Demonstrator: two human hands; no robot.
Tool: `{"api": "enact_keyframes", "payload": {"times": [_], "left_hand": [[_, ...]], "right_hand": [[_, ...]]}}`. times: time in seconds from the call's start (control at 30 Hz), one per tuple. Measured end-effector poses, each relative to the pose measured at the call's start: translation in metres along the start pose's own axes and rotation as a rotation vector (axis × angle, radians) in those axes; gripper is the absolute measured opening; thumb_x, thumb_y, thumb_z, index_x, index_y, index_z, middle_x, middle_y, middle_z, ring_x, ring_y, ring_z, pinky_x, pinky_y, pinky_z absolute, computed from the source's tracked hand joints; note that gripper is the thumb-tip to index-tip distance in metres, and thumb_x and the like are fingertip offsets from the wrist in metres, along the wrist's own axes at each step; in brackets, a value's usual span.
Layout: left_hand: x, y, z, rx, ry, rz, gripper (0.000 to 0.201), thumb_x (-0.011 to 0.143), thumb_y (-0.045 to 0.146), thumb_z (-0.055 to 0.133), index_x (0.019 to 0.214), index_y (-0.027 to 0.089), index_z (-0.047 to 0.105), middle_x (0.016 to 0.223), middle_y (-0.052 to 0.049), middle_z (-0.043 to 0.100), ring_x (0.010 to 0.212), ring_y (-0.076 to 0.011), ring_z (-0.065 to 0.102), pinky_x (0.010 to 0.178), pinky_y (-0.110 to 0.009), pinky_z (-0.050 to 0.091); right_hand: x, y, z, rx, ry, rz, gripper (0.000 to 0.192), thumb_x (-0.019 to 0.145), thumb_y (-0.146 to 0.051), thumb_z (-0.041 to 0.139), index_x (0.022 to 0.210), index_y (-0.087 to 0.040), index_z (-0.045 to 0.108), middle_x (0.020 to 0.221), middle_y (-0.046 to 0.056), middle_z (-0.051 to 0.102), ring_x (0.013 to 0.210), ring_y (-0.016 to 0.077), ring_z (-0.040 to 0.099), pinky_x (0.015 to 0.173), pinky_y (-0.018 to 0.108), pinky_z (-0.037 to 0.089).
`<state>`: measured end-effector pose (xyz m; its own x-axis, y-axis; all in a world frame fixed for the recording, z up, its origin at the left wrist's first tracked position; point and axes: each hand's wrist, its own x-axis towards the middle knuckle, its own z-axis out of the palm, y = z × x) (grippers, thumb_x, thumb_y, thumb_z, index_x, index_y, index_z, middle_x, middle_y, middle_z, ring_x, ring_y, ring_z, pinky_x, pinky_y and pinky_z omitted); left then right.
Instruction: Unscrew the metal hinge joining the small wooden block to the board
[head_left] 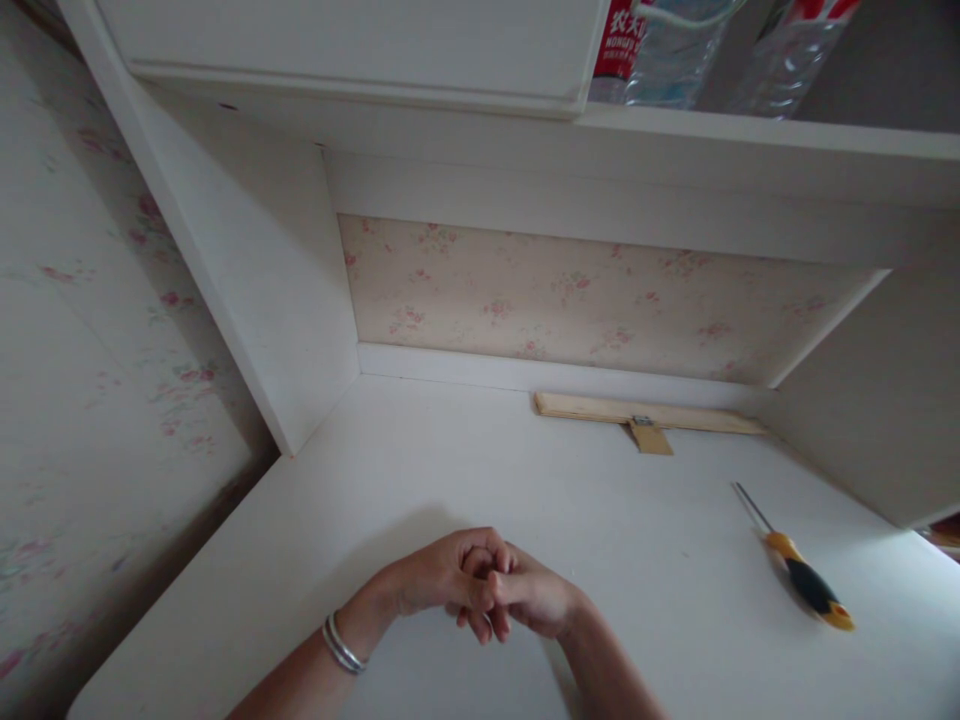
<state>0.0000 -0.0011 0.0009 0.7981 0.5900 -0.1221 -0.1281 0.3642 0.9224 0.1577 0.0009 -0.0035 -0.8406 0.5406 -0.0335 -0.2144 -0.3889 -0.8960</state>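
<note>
My left hand [446, 570] and my right hand [534, 592] meet just above the white desktop [420, 450], near the bottom middle of the view. Their fingers are curled and interlocked, with the thumbs touching in front. No object shows in either hand. A silver bangle [344, 643] circles my left wrist. To the right of my hands, apart from them, lies a screwdriver [806, 580] with a yellow and black handle, its metal tip pointing to the back left.
A long wooden strip [585, 406] lies along the desk's back, with a small piece of brown cardboard [651, 438] at a metal clip. White side panels [247, 260] and an overhead shelf [750, 140] frame the desk. Plastic bottles [675, 55] stand above. Flowered wallpaper [120, 330] covers the left wall.
</note>
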Motion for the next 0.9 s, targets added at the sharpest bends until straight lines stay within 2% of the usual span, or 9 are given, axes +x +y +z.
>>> {"api": "enact_keyframes", "payload": {"times": [0.27,0.47,0.6,0.73,0.8,0.9], "left_hand": [[0.001,-0.004,-0.003,-0.029,-0.011,0.004,0.043,0.071,0.041,0.075,0.096,0.019,0.047,0.075,-0.007,0.071,0.060,-0.0171,0.067,0.041,-0.015,0.042],[0.002,-0.007,-0.006,-0.043,-0.022,0.004,0.045,0.070,0.041,0.075,0.098,0.019,0.047,0.078,-0.008,0.071,0.057,-0.0160,0.066,0.040,-0.014,0.040],[0.003,-0.008,-0.005,-0.062,-0.022,0.007,0.044,0.071,0.040,0.075,0.097,0.018,0.047,0.076,-0.008,0.071,0.056,-0.0155,0.066,0.039,-0.014,0.038],[0.001,-0.006,-0.004,-0.080,-0.046,0.022,0.047,0.070,0.045,0.074,0.099,0.018,0.047,0.075,-0.008,0.070,0.052,-0.0144,0.064,0.038,-0.014,0.035],[0.000,-0.002,-0.005,-0.089,-0.063,-0.012,0.049,0.072,0.045,0.072,0.104,0.019,0.047,0.078,-0.008,0.070,0.052,-0.0137,0.063,0.039,-0.015,0.036],[0.002,0.010,-0.007,-0.058,-0.120,-0.100,0.059,0.068,0.041,0.077,0.114,0.022,0.046,0.084,-0.006,0.068,0.057,-0.0139,0.064,0.048,-0.019,0.043]], "right_hand": [[0.001,0.000,-0.001,-0.044,-0.018,-0.008,0.059,0.063,-0.070,0.066,0.072,-0.012,0.056,0.055,0.000,0.059,0.046,0.0088,0.053,0.062,0.028,0.047],[0.000,-0.002,0.000,-0.043,-0.011,0.009,0.062,0.061,-0.072,0.065,0.072,-0.012,0.056,0.055,0.000,0.059,0.044,0.0082,0.052,0.054,0.024,0.044],[0.001,-0.001,0.001,-0.048,-0.013,0.011,0.061,0.062,-0.073,0.063,0.068,-0.013,0.055,0.054,0.000,0.058,0.044,0.0090,0.052,0.055,0.025,0.044],[0.001,0.002,0.006,-0.078,0.021,-0.049,0.062,0.070,-0.074,0.054,0.063,-0.013,0.055,0.050,0.000,0.053,0.045,0.0097,0.049,0.057,0.027,0.043],[-0.003,-0.001,0.012,-0.128,0.069,-0.103,0.061,0.078,-0.071,0.048,0.062,-0.012,0.057,0.051,0.001,0.052,0.048,0.0097,0.048,0.056,0.026,0.040],[-0.019,-0.015,0.023,-0.288,0.145,-0.131,0.051,0.087,-0.059,0.046,0.080,-0.011,0.062,0.069,0.004,0.057,0.060,0.0103,0.051,0.060,0.025,0.040]]}}
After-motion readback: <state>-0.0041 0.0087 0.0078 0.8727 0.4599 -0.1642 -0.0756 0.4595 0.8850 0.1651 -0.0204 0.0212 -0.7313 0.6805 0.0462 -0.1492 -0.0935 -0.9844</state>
